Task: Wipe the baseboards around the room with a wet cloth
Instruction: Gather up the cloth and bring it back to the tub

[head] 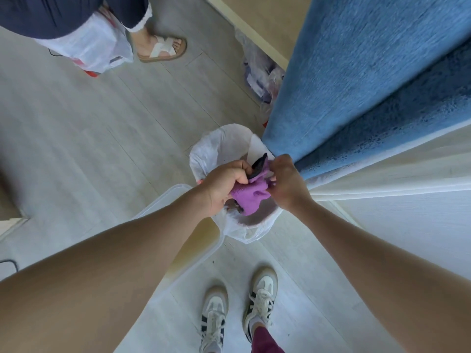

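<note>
Purple cloth (251, 197), bunched and crumpled, sits dead centre of the frame, held over a bin lined with a white plastic bag (216, 149). The left hand (221, 186) has its fingers curled tight round one end, the right hand (285, 186) pinches the other, and the fabric looks twisted between them; something dark (258, 165) pokes up beside it, too unclear to name. By the look of it this is wringing or shaking out, so the wiping itself appears not yet under way here: no hand is near a wall. A pale baseboard (244, 24) runs along the upper middle, partly behind a blue curtain (369, 72). A clear plastic tub (173, 197) sits just left of the bin. Another person's sandalled foot (163, 47) stands at upper left.
</note>
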Tool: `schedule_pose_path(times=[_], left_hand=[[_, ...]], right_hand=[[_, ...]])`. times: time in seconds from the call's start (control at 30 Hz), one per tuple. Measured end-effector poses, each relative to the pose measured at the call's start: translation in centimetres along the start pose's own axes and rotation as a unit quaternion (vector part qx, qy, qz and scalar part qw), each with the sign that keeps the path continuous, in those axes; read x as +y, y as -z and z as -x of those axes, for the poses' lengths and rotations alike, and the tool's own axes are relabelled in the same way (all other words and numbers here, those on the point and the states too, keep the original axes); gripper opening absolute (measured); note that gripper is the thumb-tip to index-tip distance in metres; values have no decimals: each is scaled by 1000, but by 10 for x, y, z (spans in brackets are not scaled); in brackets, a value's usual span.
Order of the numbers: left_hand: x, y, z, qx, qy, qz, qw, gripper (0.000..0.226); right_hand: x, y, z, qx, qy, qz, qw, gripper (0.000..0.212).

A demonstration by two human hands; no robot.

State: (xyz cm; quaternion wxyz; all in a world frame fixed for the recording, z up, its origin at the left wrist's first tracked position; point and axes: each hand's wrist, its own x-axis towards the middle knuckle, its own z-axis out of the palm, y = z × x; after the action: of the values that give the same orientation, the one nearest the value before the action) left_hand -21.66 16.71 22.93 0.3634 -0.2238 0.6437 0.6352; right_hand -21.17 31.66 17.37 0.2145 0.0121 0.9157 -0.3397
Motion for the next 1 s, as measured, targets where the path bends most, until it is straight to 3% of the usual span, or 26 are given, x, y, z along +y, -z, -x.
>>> schedule_pose_path(times=[0.03,0.13,0.2,0.23,0.3,0.37,0.43,0.47,0.53,0.6,0.83,0.93,1.0], left_hand=[[2,0,1,-1,-6,-5,1000,30],[3,8,2,9,-24,-24,999,28],[2,16,2,0,-30,-44,999,19],[1,20,1,-5,-29,-55,998,17],[-5,28,-3,3,-22,-93,995,34],[-10,31,-7,65,-38,-148,986,36],[-15,27,-12,136,-64,-181,972,28],[-16,24,-13,156,-76,-178,969,24],[-18,20,-17,178,-93,-159,967,20],[-22,18,-19,191,-89,-156,965,23],[-25,21,-22,214,-24,-176,961,42],[-29,25,-18,223,-12,-163,961,42],[-30,28,-14,222,-18,-162,961,41]], right_hand=[[-1,4,0,-16,3,15,1000,14],[-1,19,4,-56,-7,-19,998,18],[-4,30,8,-79,-39,-147,985,23],[-6,36,10,-95,-62,-248,962,25],[-6,43,15,-116,-106,-392,906,25],[-5,40,13,-125,-147,-368,910,21],[-8,36,11,-99,-153,-293,939,19],[-14,36,10,-80,-146,-326,930,20],[-18,33,4,-54,-160,-385,908,23],[-15,29,4,-51,-164,-310,935,26],[-9,24,6,-14,-153,-249,956,19],[-17,23,9,26,-176,-285,942,23],[-22,24,17,49,-196,-384,901,27]])
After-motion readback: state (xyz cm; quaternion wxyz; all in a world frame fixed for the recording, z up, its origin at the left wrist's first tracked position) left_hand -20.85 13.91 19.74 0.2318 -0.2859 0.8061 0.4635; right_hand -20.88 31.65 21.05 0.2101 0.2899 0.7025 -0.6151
